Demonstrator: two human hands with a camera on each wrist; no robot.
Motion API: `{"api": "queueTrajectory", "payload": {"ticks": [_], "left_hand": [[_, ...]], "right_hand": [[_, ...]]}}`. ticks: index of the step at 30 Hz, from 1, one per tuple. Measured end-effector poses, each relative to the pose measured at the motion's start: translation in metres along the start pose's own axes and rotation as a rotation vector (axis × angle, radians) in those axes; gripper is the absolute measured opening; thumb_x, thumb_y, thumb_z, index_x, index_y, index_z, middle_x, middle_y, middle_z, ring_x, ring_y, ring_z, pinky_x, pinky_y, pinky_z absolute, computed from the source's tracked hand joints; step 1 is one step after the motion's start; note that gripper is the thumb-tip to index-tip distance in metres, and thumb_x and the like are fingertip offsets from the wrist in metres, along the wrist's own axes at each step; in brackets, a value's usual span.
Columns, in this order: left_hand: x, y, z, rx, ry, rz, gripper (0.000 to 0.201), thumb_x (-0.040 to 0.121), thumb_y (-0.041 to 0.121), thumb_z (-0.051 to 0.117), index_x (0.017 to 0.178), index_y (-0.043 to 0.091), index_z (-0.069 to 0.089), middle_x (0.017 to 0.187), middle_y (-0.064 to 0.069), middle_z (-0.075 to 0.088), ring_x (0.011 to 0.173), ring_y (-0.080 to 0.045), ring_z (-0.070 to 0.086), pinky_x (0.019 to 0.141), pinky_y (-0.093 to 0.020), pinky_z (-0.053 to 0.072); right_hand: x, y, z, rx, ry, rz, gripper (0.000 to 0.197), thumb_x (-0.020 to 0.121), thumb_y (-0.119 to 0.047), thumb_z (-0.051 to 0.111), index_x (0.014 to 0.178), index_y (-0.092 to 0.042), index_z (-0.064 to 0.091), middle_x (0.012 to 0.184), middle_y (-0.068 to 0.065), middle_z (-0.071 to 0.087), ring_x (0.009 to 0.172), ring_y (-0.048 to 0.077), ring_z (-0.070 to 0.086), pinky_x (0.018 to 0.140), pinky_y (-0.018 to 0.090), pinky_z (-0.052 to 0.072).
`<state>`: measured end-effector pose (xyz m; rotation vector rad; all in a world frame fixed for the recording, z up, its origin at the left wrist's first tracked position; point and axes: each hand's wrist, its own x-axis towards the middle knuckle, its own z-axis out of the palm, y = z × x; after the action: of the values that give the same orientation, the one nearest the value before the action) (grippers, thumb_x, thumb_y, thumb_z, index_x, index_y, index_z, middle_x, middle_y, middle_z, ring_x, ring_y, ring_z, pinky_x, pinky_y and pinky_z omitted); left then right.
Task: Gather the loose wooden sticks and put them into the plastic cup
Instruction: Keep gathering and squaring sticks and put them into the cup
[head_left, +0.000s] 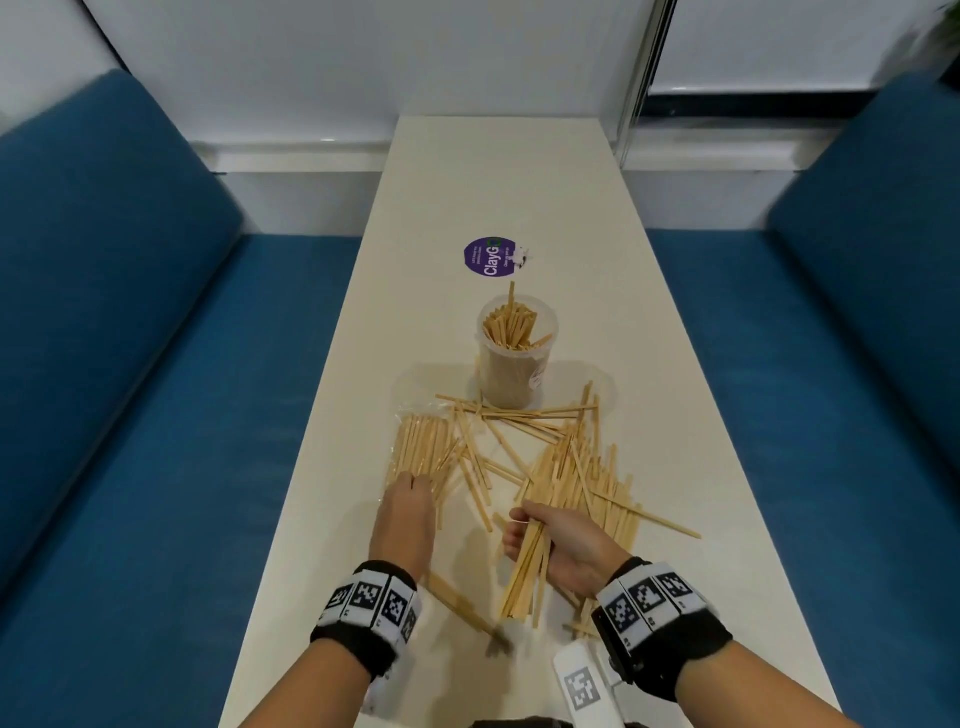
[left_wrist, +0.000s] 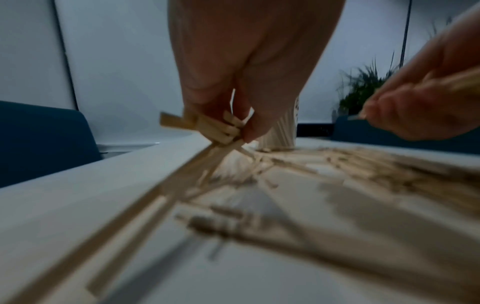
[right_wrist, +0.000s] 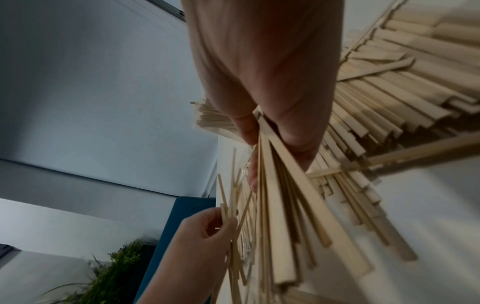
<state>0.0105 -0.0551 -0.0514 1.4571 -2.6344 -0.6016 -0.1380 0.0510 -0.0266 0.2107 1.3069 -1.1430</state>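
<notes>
A clear plastic cup (head_left: 517, 358) packed with upright wooden sticks stands mid-table. Loose wooden sticks (head_left: 524, 441) lie scattered in front of it, with a thick heap (head_left: 592, 483) at the right. My right hand (head_left: 550, 540) grips a bundle of sticks (head_left: 527, 577) that points back toward me; the same bundle (right_wrist: 280, 216) fans out in the right wrist view. My left hand (head_left: 408, 512) reaches down at the left pile (head_left: 421, 447), and its fingertips (left_wrist: 246, 131) pinch the ends of a few sticks (left_wrist: 207, 128).
The sticks lie on a long white table (head_left: 519, 182) between two blue benches (head_left: 130, 415). A purple round sticker (head_left: 491, 258) sits beyond the cup. Crinkled clear wrap (head_left: 410, 410) lies under the left pile. A white tag marker (head_left: 582, 686) sits near me.
</notes>
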Motion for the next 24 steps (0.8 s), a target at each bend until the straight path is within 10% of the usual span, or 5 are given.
{"api": "queueTrajectory", "payload": {"ticks": [7,11,14,19,24], "left_hand": [[-0.017,0.036,-0.023,-0.483,-0.161,-0.023,0.018,0.095,0.017,0.048,0.083,0.013,0.061,0.073,0.003,0.057,0.064,-0.007,0.049,0.056,-0.014,0.036],[-0.027,0.052,-0.022,-0.559,-0.271,0.016,0.019,0.094,0.021,0.049,0.087,0.013,0.065,0.070,0.005,0.058,0.063,-0.007,0.051,0.057,-0.018,0.038],[-0.029,0.062,-0.019,-0.464,-0.226,0.071,0.021,0.093,0.017,0.048,0.086,0.004,0.064,0.076,-0.004,0.053,0.068,-0.014,0.048,0.062,-0.027,0.041],[-0.037,0.076,-0.020,-0.461,-0.156,0.147,0.018,0.094,0.014,0.051,0.107,0.006,0.061,0.098,-0.002,0.035,0.081,-0.007,0.047,0.070,-0.005,0.036],[-0.042,0.082,-0.027,-0.556,-0.062,0.192,0.043,0.092,0.014,0.055,0.133,0.021,0.047,0.103,-0.001,0.036,0.084,-0.007,0.047,0.075,-0.003,0.040]], "right_hand": [[0.001,0.003,0.007,0.089,-0.073,-0.071,0.037,0.095,-0.035,0.047,0.090,0.001,0.055,0.073,0.016,0.060,0.069,0.026,0.060,0.074,0.037,0.054],[0.005,0.002,0.007,-0.042,-0.099,-0.139,0.085,0.072,-0.060,0.070,0.133,-0.006,0.044,0.134,0.017,0.054,0.125,0.026,0.051,0.112,0.049,0.032],[0.014,0.006,0.001,-0.086,-0.076,-0.163,0.120,0.050,-0.047,0.091,0.142,0.001,0.030,0.142,0.018,0.045,0.133,0.026,0.042,0.112,0.048,0.032],[0.000,-0.001,0.008,-0.005,0.027,-0.197,0.078,0.083,-0.014,0.070,0.142,0.008,0.023,0.127,0.024,0.054,0.091,0.026,0.067,0.058,0.030,0.056],[-0.005,-0.008,0.016,-0.149,0.135,-0.351,0.060,0.094,-0.028,0.056,0.139,0.002,0.030,0.129,0.019,0.053,0.110,0.027,0.058,0.085,0.038,0.053]]}}
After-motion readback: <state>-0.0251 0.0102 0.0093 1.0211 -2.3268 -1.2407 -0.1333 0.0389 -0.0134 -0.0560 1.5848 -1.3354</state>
